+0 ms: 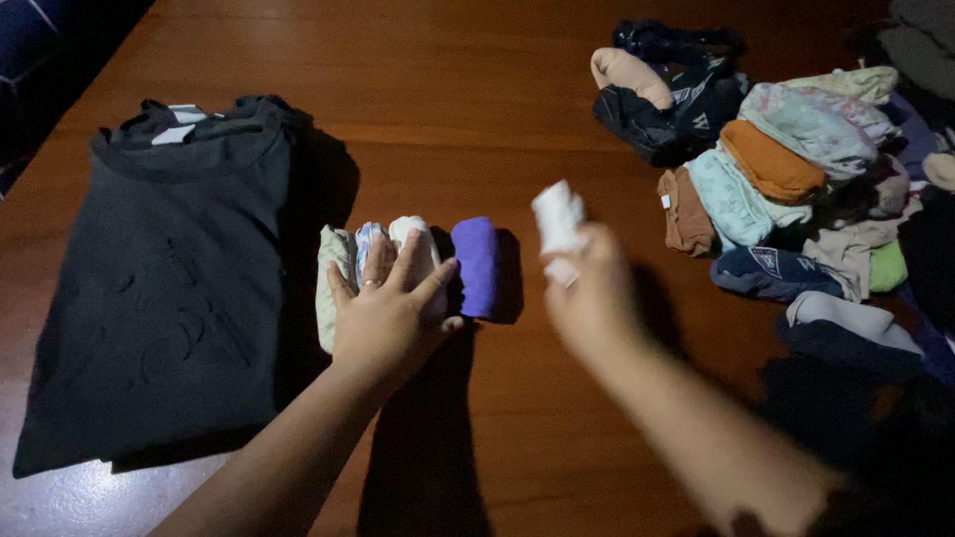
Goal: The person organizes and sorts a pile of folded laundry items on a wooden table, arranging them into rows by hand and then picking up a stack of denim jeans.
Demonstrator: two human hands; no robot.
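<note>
Rolls lined up mid-frame on the table (477,119), one more in the air.
Left hand (390,313) lies flat, fingers spread, on the row of rolls (418,261); right hand (595,298), grip closed round a white roll (557,217) just right of them, blurred, so it could unroll or knock the purple roll (477,265).

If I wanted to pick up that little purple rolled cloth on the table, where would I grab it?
Probably pinch the purple roll across its middle, coming from above with fingers on its left and right flanks. It lies lengthwise, pointing away from the viewer, so its long sides are the narrow way to span. Its right flank is free; the left hand and cream roll crowd its left.
</note>
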